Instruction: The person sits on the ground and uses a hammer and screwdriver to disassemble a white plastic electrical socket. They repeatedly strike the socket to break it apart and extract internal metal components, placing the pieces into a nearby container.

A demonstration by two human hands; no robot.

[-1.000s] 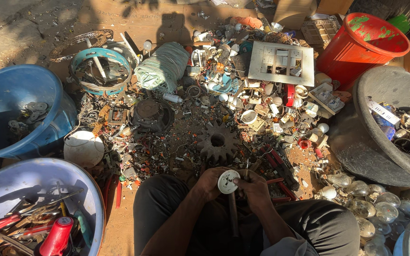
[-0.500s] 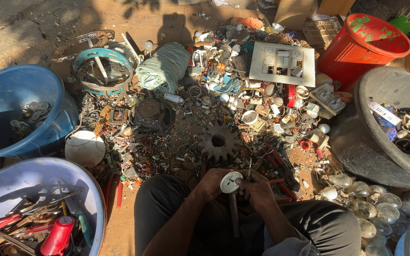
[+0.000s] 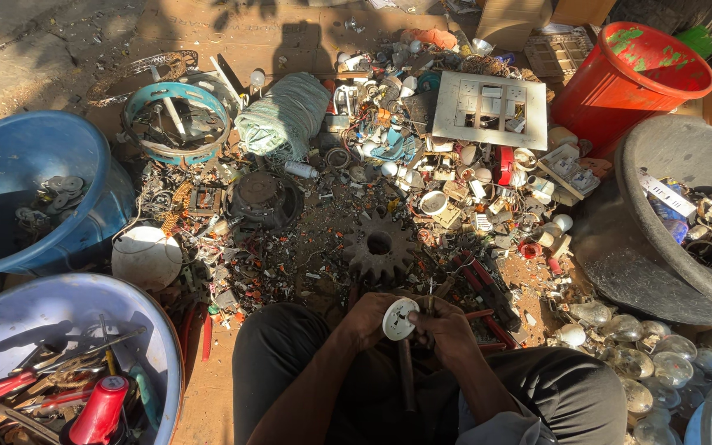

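I sit on the ground with my knees apart. My left hand (image 3: 370, 318) grips a small round white plastic fitting (image 3: 398, 318) just above my lap. My right hand (image 3: 448, 331) is closed on the fitting's other side and on a thin metal tool whose tip (image 3: 430, 290) sticks up. A dark wooden handle (image 3: 406, 375) lies between my legs under the hands. A rusty toothed gear (image 3: 380, 245) rests on the dirt just ahead of them.
Scrap covers the ground: a green wire coil (image 3: 283, 114), a grey switch plate (image 3: 490, 109), several glass bulbs (image 3: 636, 350). A blue tub (image 3: 22, 161) and a tool-filled basin (image 3: 138, 321) stand left; a red bucket (image 3: 630, 78) and grey basin (image 3: 620, 247) stand right.
The hands and the white fitting have shifted only slightly. Everything on the ground stays where it was.
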